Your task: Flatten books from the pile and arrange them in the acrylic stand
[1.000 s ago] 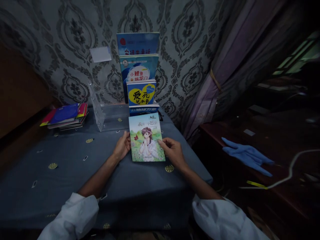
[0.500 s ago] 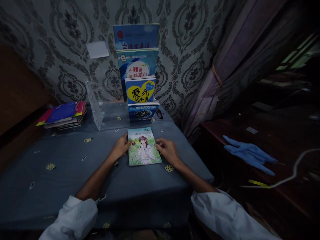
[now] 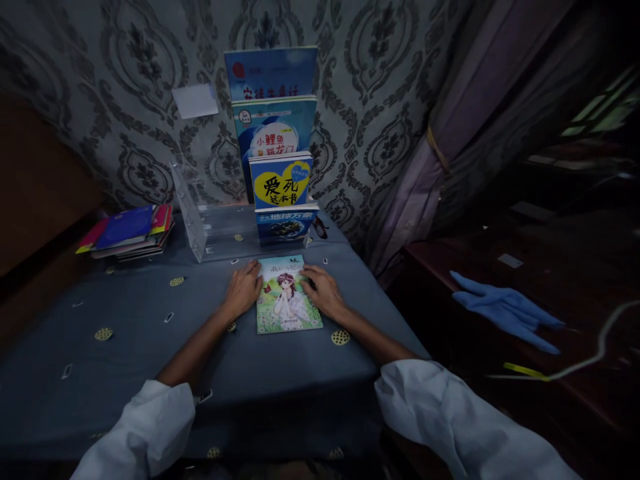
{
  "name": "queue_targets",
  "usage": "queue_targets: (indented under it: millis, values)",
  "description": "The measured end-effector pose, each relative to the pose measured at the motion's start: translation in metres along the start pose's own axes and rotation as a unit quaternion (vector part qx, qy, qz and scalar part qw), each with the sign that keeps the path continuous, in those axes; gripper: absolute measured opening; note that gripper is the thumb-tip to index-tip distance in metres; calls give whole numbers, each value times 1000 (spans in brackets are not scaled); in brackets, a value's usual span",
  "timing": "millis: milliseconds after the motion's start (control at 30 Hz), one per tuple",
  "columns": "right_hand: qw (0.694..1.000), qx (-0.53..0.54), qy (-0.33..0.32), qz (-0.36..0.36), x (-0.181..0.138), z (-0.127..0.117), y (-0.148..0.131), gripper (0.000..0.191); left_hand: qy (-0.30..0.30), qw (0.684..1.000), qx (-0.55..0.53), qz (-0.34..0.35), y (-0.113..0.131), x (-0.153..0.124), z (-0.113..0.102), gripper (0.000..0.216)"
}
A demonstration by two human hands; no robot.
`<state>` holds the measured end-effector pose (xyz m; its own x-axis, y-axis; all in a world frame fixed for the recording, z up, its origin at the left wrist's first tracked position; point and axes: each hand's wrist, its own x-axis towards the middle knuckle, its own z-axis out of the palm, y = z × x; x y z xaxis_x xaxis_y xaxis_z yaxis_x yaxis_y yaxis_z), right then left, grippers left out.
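Observation:
A thin paperback book [image 3: 290,303] lies flat on the cloth in front of me, its cover showing a drawn girl in a green meadow. My left hand [image 3: 244,290] rests along the book's left edge, fingers stretched forward and thumb touching the side. Across the upper right part of the cover lie the fingers of my right hand [image 3: 324,291], with the thumb apart from them; neither hand lifts the book. Just behind it, a clear tiered book stand [image 3: 193,217] holds several upright books, including a blue one [image 3: 283,227] at the front and a yellow-and-blue one [image 3: 280,183] above.
At the left is a pile of books [image 3: 133,230] with a blue cover on top. Dark glasses [image 3: 319,229] lie beside the stand's right end. Past the right edge of the cloth-covered table [image 3: 150,360], a blue glove [image 3: 505,310] lies on a dark red surface near a pale cable [image 3: 597,353].
My right hand has moved from the book's right edge onto its upper right part. The left hand has shifted slightly forward and flattened beside the edge. The book stays in place.

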<state>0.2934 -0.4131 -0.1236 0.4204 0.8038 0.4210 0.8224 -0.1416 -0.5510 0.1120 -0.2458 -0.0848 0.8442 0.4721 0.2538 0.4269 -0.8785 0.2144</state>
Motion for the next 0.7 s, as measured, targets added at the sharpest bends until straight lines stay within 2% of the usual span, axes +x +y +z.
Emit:
queue_targets:
  millis: [133, 300, 700]
  values:
    - [999, 23, -4, -26, 4, 4, 12, 32, 14, 998, -46, 38, -10, 9, 12, 40]
    - [999, 42, -5, -26, 9, 6, 20, 34, 22, 993, -70, 88, -13, 20, 18, 39]
    - [997, 71, 10, -25, 11, 6, 22, 32, -27, 982, -70, 173, 14, 51, 30, 44]
